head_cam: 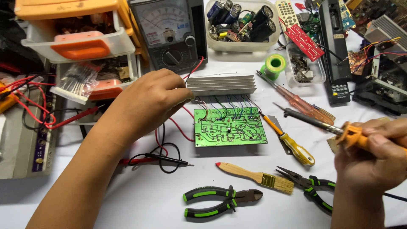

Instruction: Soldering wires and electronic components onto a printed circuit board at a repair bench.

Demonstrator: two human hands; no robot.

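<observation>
The green rectangular printed circuit board [230,127] lies copper-side up near the centre of the white work surface [140,199], joined by short coloured wires to the ribbed aluminium heat sink [221,85] just behind it. The left hand [150,99] rests with fingers curled at the left end of the heat sink; whether it grips the metal cannot be told. The right hand [375,159], at the right edge of the surface, is closed around the orange handle of a soldering iron [322,123], whose dark tip points toward the board but stands apart from it. Just beside the board's right edge lies a yellow-handled screwdriver [290,144], with an amber-handled screwdriver [296,99] behind it. Toward the front edge lie a wooden-handled brush [254,176], green-and-black cutting pliers [220,201] and green-and-black long-nose pliers [311,188]. Red and black test leads [163,159] trail left of the board. An analogue multimeter [169,32] stands at the rear edge.
</observation>
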